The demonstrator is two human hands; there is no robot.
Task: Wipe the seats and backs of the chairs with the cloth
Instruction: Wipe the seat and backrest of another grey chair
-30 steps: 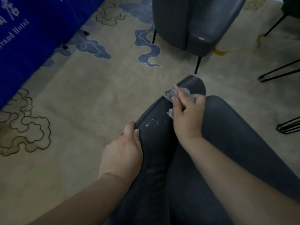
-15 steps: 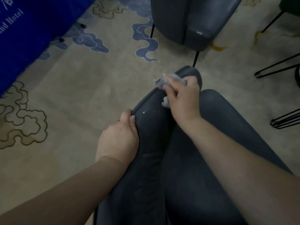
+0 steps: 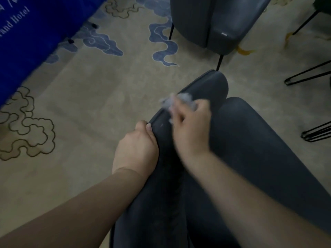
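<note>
A dark grey padded chair (image 3: 241,158) fills the lower right, seen from above, with its curved back edge running up the middle. My left hand (image 3: 136,151) grips the outer left side of that back, thumb on top. My right hand (image 3: 191,127), blurred by motion, holds a crumpled pale grey cloth (image 3: 179,101) pressed on the top of the chair back. A second dark grey chair (image 3: 215,20) stands further off at the top.
A blue cloth-covered table (image 3: 32,36) with white lettering is at the upper left. Black wire legs (image 3: 308,76) of other furniture stand at the right edge. The floor is beige carpet (image 3: 89,104) with blue and outlined cloud patterns.
My right hand with the cloth slid back and forth along the top of the chair back. The white specks on the back are mostly gone. My left hand kept its grip.
</note>
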